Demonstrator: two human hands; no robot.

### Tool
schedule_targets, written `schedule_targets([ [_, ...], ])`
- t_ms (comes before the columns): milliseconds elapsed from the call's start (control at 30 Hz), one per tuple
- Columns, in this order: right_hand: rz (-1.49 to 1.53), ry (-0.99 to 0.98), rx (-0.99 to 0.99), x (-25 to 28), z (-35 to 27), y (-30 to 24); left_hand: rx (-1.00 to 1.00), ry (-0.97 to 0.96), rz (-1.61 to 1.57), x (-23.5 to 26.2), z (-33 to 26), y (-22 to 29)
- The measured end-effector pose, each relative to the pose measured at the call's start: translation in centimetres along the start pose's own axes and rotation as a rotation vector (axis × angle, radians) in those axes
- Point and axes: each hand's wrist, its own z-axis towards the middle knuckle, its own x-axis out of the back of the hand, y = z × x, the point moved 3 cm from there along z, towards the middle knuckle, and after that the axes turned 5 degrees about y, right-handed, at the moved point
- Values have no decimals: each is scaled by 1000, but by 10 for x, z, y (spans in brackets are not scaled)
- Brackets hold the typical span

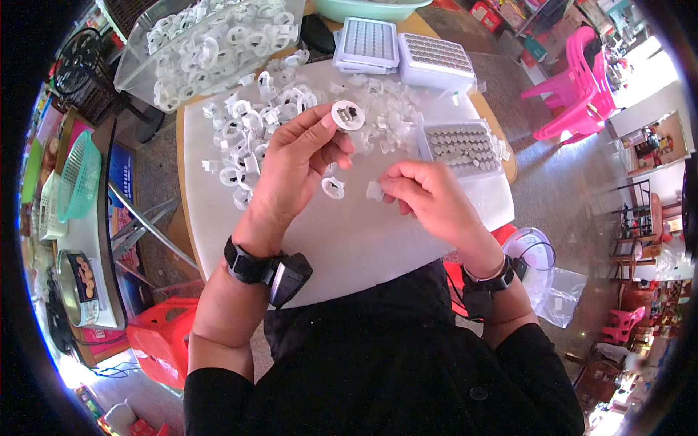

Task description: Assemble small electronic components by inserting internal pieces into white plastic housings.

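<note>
My left hand (304,149) is raised over the table, thumb and fingers closed on a round white plastic part (347,115) with a dark metal piece at its centre. My right hand (423,190) pinches a small translucent plastic piece (375,191) just above the tabletop. Between the hands another round white part (333,187) lies on the white table (349,247). Beyond my left hand spreads a heap of round white parts (243,134). A pile of small translucent pieces (389,112) lies behind my right hand.
A clear bin (138,73) full of white parts stands at the far left. A tray of small round metallic pieces (465,149) sits on the right, with stacked trays (367,43) and a filled white tray (436,62) behind. A red stool (163,338) and pink chair (578,87) flank the table.
</note>
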Motion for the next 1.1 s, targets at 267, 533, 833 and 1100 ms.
schedule_targets([
  [267,-441,9,322,-20,-4,7,0,-74,19,1,4,-4],
  [533,-378,-61,465,-18,-14,13,21,-38,38,-1,1,-4],
  [833,-237,89,440,2,-17,9,81,-103,34,-2,1,-8],
  [1100,-6,444,611,18,-17,-28,100,-215,121,-12,-4,-17],
])
